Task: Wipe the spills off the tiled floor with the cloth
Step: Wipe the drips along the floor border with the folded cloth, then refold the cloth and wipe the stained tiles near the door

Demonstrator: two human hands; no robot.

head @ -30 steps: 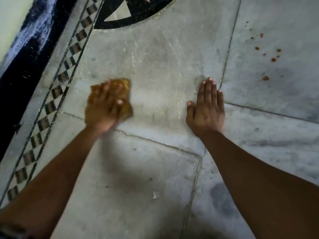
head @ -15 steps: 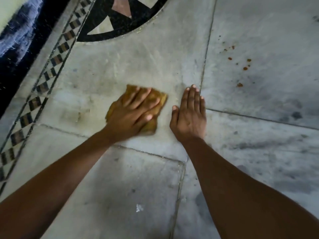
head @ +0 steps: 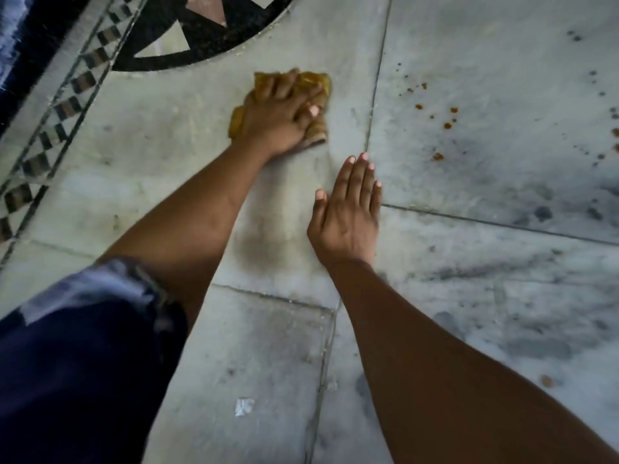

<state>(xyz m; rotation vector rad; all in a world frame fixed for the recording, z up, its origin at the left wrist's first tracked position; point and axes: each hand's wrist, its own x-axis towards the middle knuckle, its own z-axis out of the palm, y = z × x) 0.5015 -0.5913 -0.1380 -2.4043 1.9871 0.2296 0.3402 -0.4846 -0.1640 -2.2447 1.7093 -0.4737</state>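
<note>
No text, label, brand, number or sign can be read anywhere, and the small white scrap (head: 244, 406) on the floor (head: 268, 356) is too blurred to tell if it carries any print.

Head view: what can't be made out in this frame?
All in the head view:
1. Cloth: mostly covered by the left hand; its full outline is hidden.
2. Spills: the drops at the right edge are cut off by the frame.
3. Floor, lower left: hidden by the dark sleeve.
4. Floor under the right hand: covered, so any stain there is unseen.
5. Black inlay: cut off by the top edge.
</note>
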